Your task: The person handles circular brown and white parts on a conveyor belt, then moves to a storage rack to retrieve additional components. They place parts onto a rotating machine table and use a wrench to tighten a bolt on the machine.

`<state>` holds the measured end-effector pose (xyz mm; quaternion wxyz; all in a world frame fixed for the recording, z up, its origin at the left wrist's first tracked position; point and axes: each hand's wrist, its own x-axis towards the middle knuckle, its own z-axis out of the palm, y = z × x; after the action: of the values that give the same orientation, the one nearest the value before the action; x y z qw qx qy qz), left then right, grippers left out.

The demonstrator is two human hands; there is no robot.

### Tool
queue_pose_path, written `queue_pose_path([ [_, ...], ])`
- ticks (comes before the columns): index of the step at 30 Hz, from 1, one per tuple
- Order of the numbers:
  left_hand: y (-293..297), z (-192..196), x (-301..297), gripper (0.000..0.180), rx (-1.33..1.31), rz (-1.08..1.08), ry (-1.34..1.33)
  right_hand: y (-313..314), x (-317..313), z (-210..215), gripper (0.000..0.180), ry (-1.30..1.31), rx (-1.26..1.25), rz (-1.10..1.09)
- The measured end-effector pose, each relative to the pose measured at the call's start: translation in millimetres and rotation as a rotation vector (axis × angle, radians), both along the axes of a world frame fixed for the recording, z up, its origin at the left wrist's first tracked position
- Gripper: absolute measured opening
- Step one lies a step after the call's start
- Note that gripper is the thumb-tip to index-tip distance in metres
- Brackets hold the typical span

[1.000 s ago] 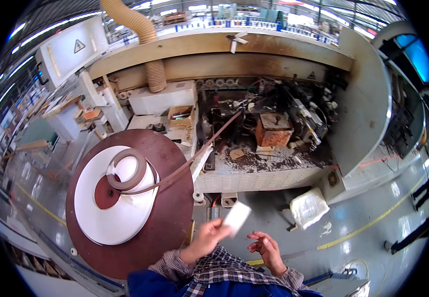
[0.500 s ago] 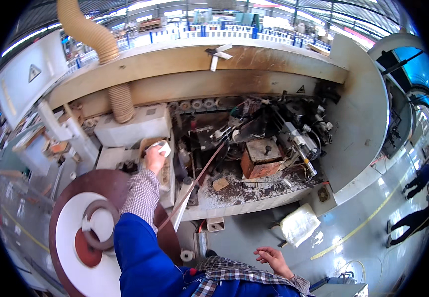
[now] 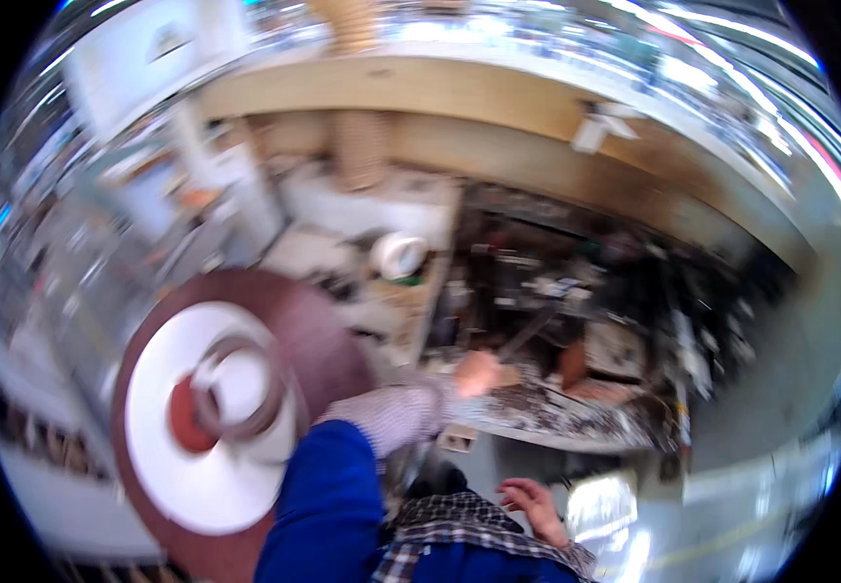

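Note:
My left hand (image 3: 477, 374) reaches out over the front edge of the machine bed, smeared by motion. A thin brown strip (image 3: 529, 333) runs from beside it toward the machine's dark parts; whether my fingers hold it cannot be made out. A white, round, cup-like thing (image 3: 399, 256) rests on the ledge left of the bed, apart from my hand. My right hand (image 3: 534, 507) hangs low before my body, fingers loosely bent and apart, with nothing in them. Left of my arm lies a large brown coil of banding (image 3: 319, 325) around a white disc (image 3: 163, 428).
The machine bed (image 3: 576, 428) is littered with pale chips. A boxy block with a reddish side (image 3: 615, 350) stands on it. A ribbed tan hose (image 3: 359, 151) drops behind the ledge. On the floor at right sits a white wrapped bundle (image 3: 602, 505).
My left hand has let go of the white cup-like thing and drawn back rightward, close to the brown strip. The view has swung left and blurred. My right hand stays low.

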<state>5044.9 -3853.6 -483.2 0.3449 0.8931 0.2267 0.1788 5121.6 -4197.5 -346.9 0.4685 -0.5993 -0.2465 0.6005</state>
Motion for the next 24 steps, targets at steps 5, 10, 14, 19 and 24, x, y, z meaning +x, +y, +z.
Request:
queue_pose_path([
  [5, -93, 54, -61, 0.022, 0.059, 0.157, -0.075, 68, 42, -4, 0.036, 0.064, 0.055, 0.012],
  [10, -221, 183, -161, 0.028, -0.182, 0.285, 0.289, 174, 23, 31, 0.053, 0.277, 0.089, 0.005],
  [14, -270, 216, -195, 0.030, -0.221, 0.463, 0.221, 215, -33, 52, 0.054, 0.100, 0.275, 0.260],
  [19, -321, 252, -259, 0.031, -0.840, 0.789, -0.159, 213, -102, 89, 0.034, 0.373, 0.451, 0.413],
  [24, -345, 264, -314, 0.036, -0.996, 0.911, -0.410, 265, -144, 94, 0.017, 0.387, 0.575, 0.532],
])
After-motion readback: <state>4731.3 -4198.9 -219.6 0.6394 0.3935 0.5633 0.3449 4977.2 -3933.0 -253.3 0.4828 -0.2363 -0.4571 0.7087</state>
